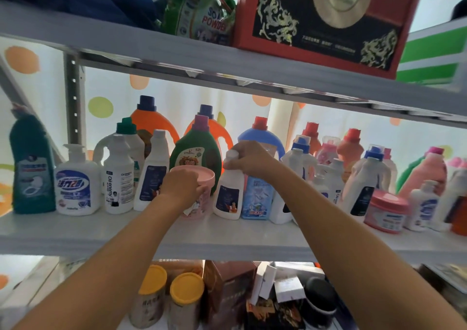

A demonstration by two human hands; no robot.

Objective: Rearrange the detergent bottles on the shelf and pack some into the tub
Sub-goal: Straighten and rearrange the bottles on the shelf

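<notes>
Both arms reach up to the middle shelf [227,238]. Left hand [180,184] is the grip on the pink tub [199,178]: fingers curled over its near rim and lid, tub sits on the shelf just in front of the green bottle [199,153]. Right hand [250,159] is the grip on a white bottle [228,193]: fingers wrapped round the neck just under the white cap, bottle upright on the shelf, just right of the tub and touching or nearly touching a small blue bottle [257,198] on its other side.

Left of the tub: two more white bottles, a white pump bottle [75,180], a teal angled-neck bottle [31,168] at the far end. Orange jugs [151,125] stand in the back row. Right side: mixed white, blue-capped and pink bottles, plus a second pink tub [386,212] near the front edge. Top shelf holds a red box [326,19] and a soap powder bag [199,11]. Lower shelf: two yellow-lidded jars [185,288].
</notes>
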